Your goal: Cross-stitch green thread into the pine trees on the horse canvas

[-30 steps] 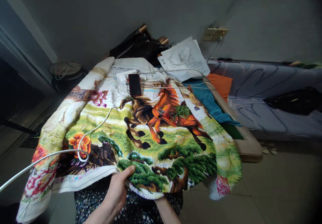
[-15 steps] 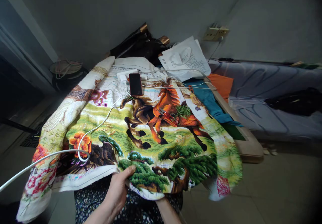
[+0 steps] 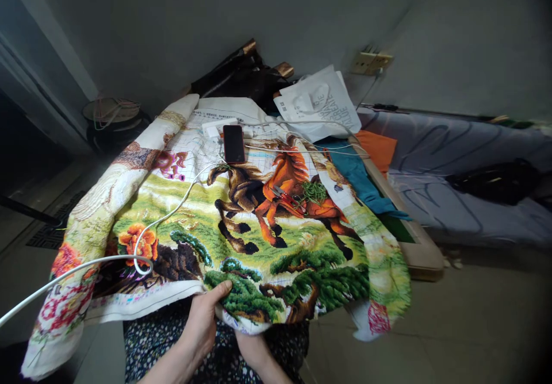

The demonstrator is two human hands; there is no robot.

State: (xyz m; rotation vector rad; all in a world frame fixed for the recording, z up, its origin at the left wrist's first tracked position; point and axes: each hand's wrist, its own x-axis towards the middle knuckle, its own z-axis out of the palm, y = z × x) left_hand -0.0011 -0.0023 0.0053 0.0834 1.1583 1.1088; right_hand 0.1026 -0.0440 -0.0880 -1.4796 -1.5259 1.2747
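A large cross-stitch cloth with horses, grass and pine branches is spread before me, rolled up along both sides. My left hand grips its near edge, thumb on top and the other fingers underneath. Under the same edge, my right hand reaches from below; its fingers are hidden by the cloth. Small scissors with red handles lie on the orange horse, beside a tangle of green thread. Farther up, a phone rests on the cloth.
A white cable loops over the cloth and off to the left. White power strip, white paper bag and teal cloth are at the back. A sofa with a patterned cover stands right, a round stool left.
My right hand and wrist have shifted left under the near edge, and more of the hand shows. My left hand keeps its grip. The view has turned slightly.
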